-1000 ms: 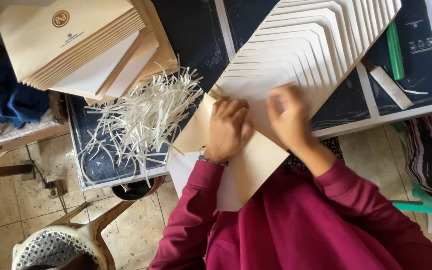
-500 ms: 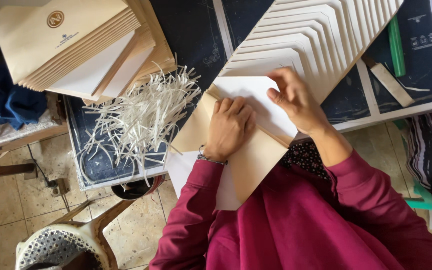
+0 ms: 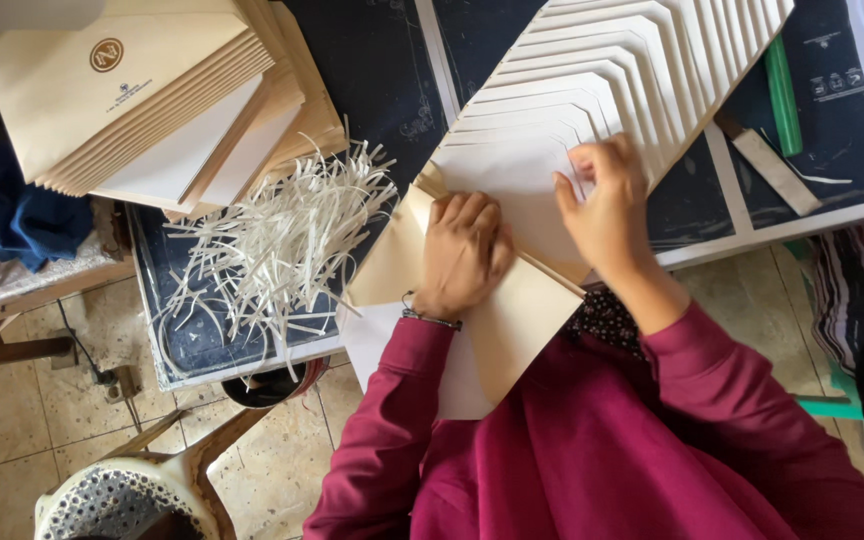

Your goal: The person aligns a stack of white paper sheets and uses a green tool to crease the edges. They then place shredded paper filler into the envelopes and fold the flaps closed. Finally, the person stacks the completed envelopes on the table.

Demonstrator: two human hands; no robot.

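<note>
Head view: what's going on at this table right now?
A person in a maroon sleeve works on a cream envelope at the table edge. The left hand presses flat on it while the right hand pinches its white flap. A fanned row of white flaps stretches beyond, with paper strips and stacked envelopes to the left.

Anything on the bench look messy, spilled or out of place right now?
Only the loose heap of white paper strips: it sprawls over the dark cutting mat, with strands hanging past the table edge beside the left hand. The fanned white flaps by the right hand and the cream envelope stack lie neat.
</note>
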